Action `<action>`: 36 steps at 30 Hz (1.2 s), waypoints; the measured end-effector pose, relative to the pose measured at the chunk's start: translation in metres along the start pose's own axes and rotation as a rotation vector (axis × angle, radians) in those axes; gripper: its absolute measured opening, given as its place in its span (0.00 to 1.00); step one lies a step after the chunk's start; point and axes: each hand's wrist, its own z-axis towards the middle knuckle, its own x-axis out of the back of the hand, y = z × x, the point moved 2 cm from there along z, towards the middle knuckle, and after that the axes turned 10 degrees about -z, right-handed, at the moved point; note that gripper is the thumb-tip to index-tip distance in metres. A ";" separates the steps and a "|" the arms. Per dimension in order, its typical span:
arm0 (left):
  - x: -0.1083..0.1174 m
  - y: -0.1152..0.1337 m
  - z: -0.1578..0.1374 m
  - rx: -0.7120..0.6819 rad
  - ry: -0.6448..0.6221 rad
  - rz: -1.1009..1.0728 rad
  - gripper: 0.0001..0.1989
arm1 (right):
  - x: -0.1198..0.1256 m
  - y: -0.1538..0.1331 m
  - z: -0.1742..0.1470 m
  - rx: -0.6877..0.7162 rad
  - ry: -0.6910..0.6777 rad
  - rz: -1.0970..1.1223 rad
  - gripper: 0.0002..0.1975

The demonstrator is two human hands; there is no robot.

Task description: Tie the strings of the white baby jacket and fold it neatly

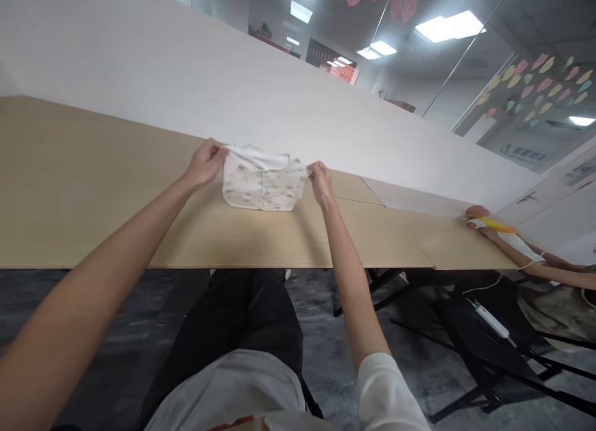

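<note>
Now our left hand (208, 162) and right hand (320, 181) pinch the printed garment (263, 187) by its top corners, near the far edge of the counter (93, 176) — one loosened grip could let a side droop and crumple.

The piece of clothing (263, 186) is white with tiny pink and grey marks. The table (69, 189) is light tan and the wall (279, 89) is white. The pants (242, 319) are black. The floor (116, 344) is dark grey with pale streaks.
</note>
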 end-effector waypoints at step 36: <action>0.066 -0.130 -0.044 0.440 -0.470 0.709 0.29 | 0.061 0.116 -0.042 -0.332 -0.516 -1.138 0.11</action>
